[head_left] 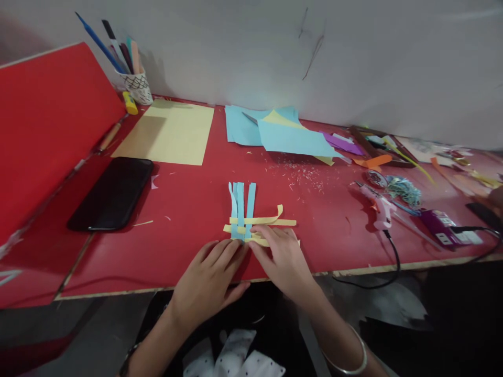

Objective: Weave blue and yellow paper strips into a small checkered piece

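Blue paper strips [240, 201] stand upright on the red table, crossed by yellow paper strips [285, 222] in a small weave. One yellow strip curls up at its right end. My left hand [210, 277] rests at the near end of the blue strips, its fingers stretched out over their lower ends. At the right of the weave, my right hand [281, 256] pinches a yellow strip between thumb and fingers. The lowest part of the weave is partly hidden by both hands.
Left: a black phone [112, 193], yellow sheet [181, 133], red board [55, 125] and pen cup [137, 88]. Behind: blue sheets [293, 136] with scissors partly covered. Right: a pink glue gun [379, 207] with cord, thread bundle [404, 191], purple extension box [436, 228] and a tray [356, 133].
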The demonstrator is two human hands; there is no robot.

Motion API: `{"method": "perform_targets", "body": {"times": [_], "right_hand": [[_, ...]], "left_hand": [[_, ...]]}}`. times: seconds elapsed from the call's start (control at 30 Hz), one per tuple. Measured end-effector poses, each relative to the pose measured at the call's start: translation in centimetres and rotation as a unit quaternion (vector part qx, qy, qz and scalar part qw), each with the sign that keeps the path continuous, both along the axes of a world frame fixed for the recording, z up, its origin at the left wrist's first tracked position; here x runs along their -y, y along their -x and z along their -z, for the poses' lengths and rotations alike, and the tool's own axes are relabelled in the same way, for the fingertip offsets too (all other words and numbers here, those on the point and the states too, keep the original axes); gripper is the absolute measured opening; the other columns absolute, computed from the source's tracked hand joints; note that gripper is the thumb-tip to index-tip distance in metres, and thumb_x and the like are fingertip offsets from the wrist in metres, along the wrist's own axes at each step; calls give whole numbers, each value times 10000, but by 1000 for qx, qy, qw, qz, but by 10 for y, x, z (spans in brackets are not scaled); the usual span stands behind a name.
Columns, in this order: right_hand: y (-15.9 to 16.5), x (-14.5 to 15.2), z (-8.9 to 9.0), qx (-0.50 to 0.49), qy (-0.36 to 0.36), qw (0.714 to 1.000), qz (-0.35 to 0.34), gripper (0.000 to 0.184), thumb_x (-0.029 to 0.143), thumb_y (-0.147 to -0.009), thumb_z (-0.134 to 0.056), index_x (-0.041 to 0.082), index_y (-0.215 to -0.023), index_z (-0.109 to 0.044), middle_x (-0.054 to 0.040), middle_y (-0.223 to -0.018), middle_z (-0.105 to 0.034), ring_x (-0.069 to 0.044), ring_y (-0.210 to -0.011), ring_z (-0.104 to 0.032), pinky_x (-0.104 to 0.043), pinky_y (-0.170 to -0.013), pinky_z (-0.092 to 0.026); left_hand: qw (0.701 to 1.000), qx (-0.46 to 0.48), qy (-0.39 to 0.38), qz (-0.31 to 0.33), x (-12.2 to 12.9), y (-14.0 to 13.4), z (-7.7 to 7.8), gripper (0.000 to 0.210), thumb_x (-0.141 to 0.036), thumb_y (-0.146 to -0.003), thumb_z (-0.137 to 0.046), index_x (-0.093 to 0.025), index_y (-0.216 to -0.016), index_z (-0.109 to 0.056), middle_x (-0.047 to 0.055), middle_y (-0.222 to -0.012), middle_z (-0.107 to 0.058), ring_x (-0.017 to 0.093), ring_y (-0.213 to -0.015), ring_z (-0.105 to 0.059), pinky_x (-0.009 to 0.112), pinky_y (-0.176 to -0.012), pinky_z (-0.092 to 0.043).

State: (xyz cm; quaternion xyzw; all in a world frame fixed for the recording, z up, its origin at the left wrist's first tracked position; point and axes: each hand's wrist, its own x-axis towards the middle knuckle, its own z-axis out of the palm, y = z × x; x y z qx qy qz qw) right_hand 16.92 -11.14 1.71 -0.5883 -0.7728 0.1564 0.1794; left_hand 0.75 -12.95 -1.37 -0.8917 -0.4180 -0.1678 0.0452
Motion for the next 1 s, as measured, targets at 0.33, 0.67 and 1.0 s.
{"method": "perform_targets", "body": {"times": [0.33, 0.67, 1.0], "right_hand": [[-1, -7, 11, -23, 29, 999, 11, 164, 189, -827, -399, 215, -853, -559, 26, -729, -682, -122, -524, -560, -330, -759, -311], [-7, -12, 11, -36, 49, 998, -25, 194, 165, -825, -386, 220, -824, -572, 28, -771, -677, -118, -588, -557, -323, -781, -292], [-14, -19, 11, -37, 60, 994, -84, 206, 155, -821, -374, 209, -840, -572, 28, -732, -661, -100, -553, -515, -323, -784, -291]], "left_hand": [[1000, 1, 10, -8, 0, 0, 0, 419, -424, -841, -379, -204, -1151, -555, 85, -1058, -620, 216, -928, -554, 338, -824, -421], [995, 76, 66, -19, -4, 5, -4, 344, -309, -869, -370, -164, -1150, -507, 87, -1004, -608, 204, -901, -565, 327, -743, -471], [993, 42, 107, -39, -30, 6, -15, 170, -209, -800, -524, -201, -963, -574, 31, -901, -624, 175, -759, -590, 275, -611, -463]]}}
